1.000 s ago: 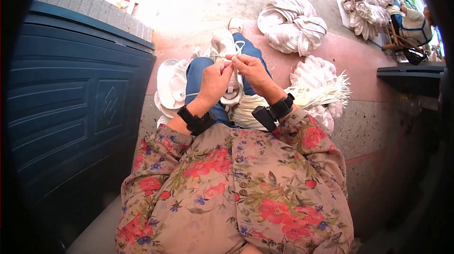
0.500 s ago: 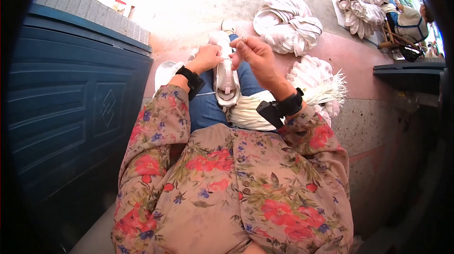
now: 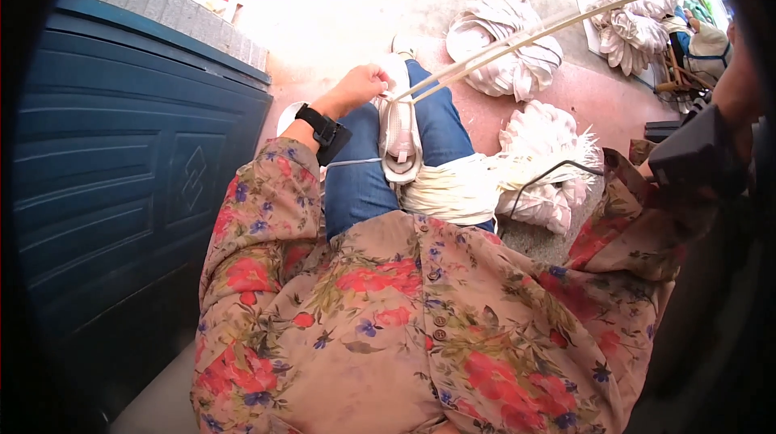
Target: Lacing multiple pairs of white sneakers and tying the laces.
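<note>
A white shoe lies along my thighs with its heel opening toward me. My left hand is closed at its left upper edge, fingertips bent against it. From the shoe's eyelets two strands of a cream shoelace stretch through the air to the upper right rim. On that side my right hand is raised far out, dark and partly cut off; its fingers are mostly hidden, and the lace runs taut toward it. A thick bundle of cream laces lies across my right thigh.
Heaps of white shoe parts lie on the floor ahead, with another pile beside my right leg. A blue panelled door stands close on the left. More bundles lie at far right. A dark cable hangs by my right sleeve.
My right hand has swung from above the shoe far out to the right, and the shoelace is now drawn out long. My left hand stays at the shoe.
</note>
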Tool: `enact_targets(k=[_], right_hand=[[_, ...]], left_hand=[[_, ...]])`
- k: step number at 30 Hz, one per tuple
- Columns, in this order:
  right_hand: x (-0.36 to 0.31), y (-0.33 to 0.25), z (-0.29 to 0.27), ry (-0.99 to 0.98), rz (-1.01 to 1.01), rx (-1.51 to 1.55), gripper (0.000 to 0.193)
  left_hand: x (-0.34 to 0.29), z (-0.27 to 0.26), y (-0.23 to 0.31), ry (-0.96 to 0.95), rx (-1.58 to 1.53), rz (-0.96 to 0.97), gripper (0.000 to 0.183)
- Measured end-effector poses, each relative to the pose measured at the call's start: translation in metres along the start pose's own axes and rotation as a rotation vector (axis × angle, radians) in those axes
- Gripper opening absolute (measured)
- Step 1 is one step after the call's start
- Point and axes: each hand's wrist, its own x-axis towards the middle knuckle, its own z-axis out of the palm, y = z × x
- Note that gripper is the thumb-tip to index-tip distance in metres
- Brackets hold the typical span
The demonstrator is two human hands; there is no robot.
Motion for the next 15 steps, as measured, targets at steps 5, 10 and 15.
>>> enact_targets(k=[5,10,15], right_hand=[[-0.003,-0.010,-0.032,0.000,0.017,-0.108,0.020],[-0.009,-0.024,-0.060,0.005,0.028,-0.216,0.020],[-0.020,-0.035,-0.086,0.016,0.038,-0.318,0.019]], left_hand=[[0.005,0.022,0.028,0.019,0.495,0.169,0.025],[0.009,0.046,0.040,-0.025,0.981,0.383,0.011],[0.017,0.060,0.025,-0.020,1.037,0.526,0.007]])
